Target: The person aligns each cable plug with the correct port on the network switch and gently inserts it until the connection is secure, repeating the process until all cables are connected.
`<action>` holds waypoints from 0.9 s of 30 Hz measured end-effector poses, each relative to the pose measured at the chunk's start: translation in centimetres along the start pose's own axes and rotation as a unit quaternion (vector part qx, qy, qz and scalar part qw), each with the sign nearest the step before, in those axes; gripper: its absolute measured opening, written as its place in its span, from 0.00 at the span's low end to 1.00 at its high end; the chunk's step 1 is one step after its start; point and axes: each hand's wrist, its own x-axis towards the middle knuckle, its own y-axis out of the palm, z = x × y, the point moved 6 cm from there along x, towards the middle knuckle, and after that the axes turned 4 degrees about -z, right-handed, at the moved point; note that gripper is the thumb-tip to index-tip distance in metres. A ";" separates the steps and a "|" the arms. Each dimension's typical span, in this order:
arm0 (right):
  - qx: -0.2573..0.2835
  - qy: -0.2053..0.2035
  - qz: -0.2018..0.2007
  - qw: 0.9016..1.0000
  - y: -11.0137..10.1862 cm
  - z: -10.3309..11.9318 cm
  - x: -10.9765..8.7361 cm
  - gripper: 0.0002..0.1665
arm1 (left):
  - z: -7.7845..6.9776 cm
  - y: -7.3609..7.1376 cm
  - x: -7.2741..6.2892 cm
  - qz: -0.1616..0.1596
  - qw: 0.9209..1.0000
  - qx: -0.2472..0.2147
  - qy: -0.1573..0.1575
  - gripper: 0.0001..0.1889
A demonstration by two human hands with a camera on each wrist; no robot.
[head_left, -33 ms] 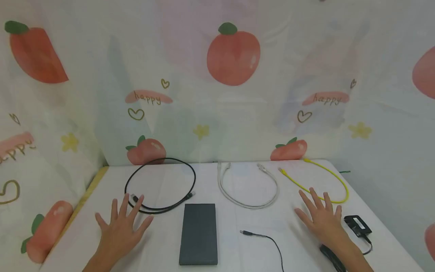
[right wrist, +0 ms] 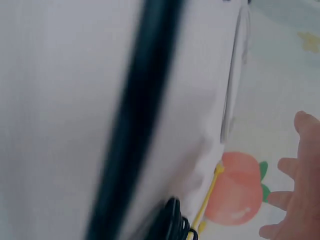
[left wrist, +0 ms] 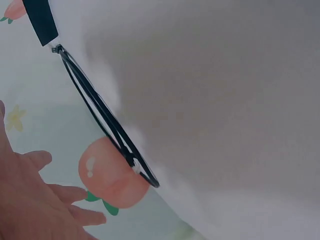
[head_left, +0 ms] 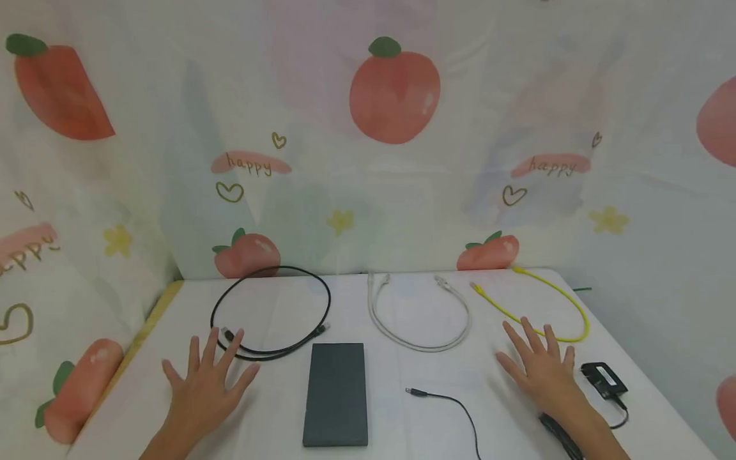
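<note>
Fingers (head_left: 210,350) of the left hand (head_left: 202,393) spread before the looped black cable (head_left: 287,351).

Backdrop (head_left: 397,185) — "happy" twice on pink strokes (head_left: 251,163) | far left — "appy", cut off

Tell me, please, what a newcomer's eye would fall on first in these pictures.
Probably the red fruit printed high on the backdrop, in the middle of the head view. Next, perhaps, come the spread left hand near the black cable and the spread right hand near the yellow cable. Between them, the dark slab stands out against the white table.
</note>
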 end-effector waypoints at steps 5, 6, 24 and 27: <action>0.031 -0.028 0.003 0.999 0.4 1.9 0.0 0.36 | -0.8 0.9 -0.1 0.035 0.999 -0.021 -0.003 0.41; 0.044 -0.036 -0.001 0.998 0.6 2.4 0.0 0.34 | -1.4 1.1 -0.2 0.039 0.999 -0.027 0.005 0.40; 0.094 -0.178 0.137 0.970 1.2 11.5 0.7 0.25 | -10.3 4.6 -1.6 0.141 0.960 -0.120 0.211 0.35; 0.084 -0.184 0.151 0.968 1.2 12.3 1.1 0.23 | -10.3 4.8 -1.7 0.155 0.956 -0.118 0.219 0.37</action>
